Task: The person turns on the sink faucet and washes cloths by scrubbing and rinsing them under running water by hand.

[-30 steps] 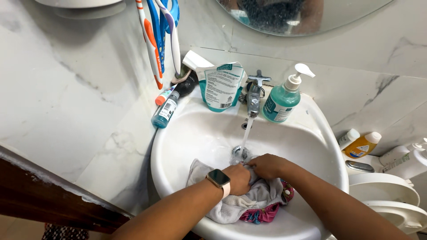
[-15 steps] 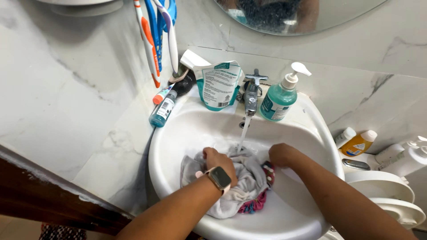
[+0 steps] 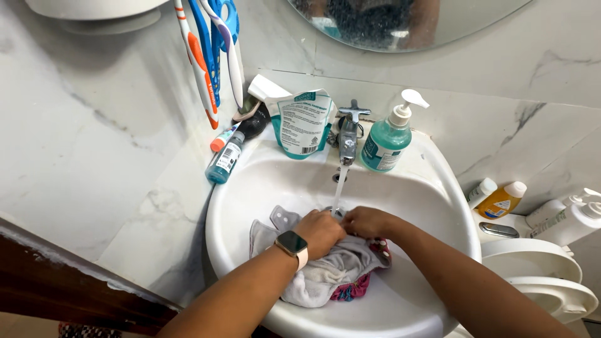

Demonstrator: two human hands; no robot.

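Note:
A wet grey cloth with a pink patterned piece under it lies bunched in the white sink. My left hand, with a smartwatch on the wrist, is closed on the cloth's upper part. My right hand grips the same cloth right beside it, knuckles nearly touching the left. A thin stream of water runs from the chrome tap and lands just above both hands.
On the sink's back rim stand a teal pump bottle, a teal refill pouch and a small blue bottle. Toothbrushes hang at the upper left. Yellow and white bottles and a white toilet lid sit at the right.
My hands spread apart on the cloth half a second ago, then came back together under the water stream. The cloth has been rubbed and bunched between them.

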